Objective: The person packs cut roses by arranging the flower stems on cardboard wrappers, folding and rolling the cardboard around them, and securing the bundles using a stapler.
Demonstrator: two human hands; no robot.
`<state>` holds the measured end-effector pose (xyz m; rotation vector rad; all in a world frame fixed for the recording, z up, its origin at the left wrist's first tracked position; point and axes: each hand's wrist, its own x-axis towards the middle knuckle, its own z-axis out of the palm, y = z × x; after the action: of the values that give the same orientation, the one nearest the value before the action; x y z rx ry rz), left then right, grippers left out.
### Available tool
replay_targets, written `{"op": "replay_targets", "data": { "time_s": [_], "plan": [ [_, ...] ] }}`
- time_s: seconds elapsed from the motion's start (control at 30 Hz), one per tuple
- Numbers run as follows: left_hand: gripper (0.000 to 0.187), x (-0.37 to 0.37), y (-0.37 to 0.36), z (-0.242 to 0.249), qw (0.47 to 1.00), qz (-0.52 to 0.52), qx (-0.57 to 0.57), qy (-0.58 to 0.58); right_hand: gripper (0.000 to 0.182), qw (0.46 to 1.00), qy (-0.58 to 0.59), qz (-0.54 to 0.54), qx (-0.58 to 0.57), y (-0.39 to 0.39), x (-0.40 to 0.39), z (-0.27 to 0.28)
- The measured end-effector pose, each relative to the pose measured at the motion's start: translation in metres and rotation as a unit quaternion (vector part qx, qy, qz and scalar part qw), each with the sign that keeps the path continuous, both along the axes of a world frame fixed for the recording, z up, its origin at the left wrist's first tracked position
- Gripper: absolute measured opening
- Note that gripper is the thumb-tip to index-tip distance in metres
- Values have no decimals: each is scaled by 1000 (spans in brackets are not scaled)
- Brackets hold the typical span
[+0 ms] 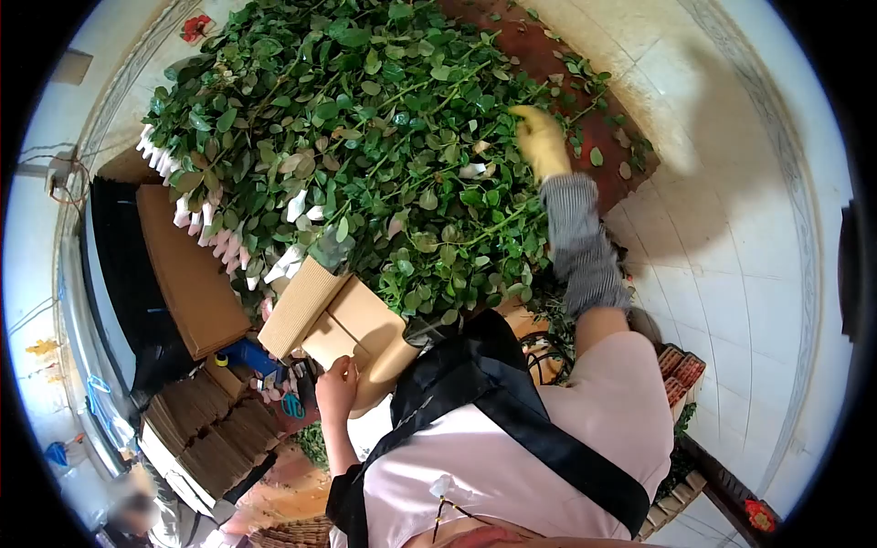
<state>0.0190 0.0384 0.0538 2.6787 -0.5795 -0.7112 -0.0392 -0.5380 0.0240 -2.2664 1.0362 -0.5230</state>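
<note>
A big heap of leafy green rose stems (365, 137) covers a table, with buds wrapped in white sleeves (215, 228) along its left edge. My right hand (541, 139), in a yellow glove with a striped sleeve, reaches into the right side of the heap and rests among the stems; whether it grips one is hidden. My left hand (336, 384), bare, holds the lower edge of a folded corrugated cardboard wrap (338, 320) close to my body, just below the heap.
A flat brown cardboard sheet (187, 274) lies left of the heap, with stacks of cardboard sheets (210, 434) below it. A blue object (247, 356) and teal scissors (292, 406) sit nearby. White floor tiles (731, 256) are on the right, bricks (681, 374) by my side. Another person (137, 521) is at lower left.
</note>
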Motion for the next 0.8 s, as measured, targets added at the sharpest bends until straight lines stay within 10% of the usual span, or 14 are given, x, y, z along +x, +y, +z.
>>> {"op": "replay_targets", "data": {
  "time_s": [0.07, 0.23, 0.33, 0.47, 0.73, 0.8],
  "plan": [
    [24, -2, -5, 8, 1000, 0, 14, -7, 39, 952, 171, -2, -253, -46, -21, -30],
    [24, -3, -10, 11, 999, 10, 35, 9, 33, 891, 390, 97, -210, -101, -50, -85],
    [23, -4, -13, 15, 1000, -6, 29, -3, 12, 912, 219, 112, -329, -102, -48, -42],
    [23, 0, -19, 22, 995, -28, 95, 16, 46, 935, -45, -72, -344, -81, -51, 57],
    [51, 15, 39, -57, 986, -143, -81, 2, 19, 871, -75, 454, -172, 128, -30, 177],
    [49, 21, 25, -22, 925, 58, -239, 289, 22, 862, 3, 463, -208, 201, -21, 125]
  ]
}}
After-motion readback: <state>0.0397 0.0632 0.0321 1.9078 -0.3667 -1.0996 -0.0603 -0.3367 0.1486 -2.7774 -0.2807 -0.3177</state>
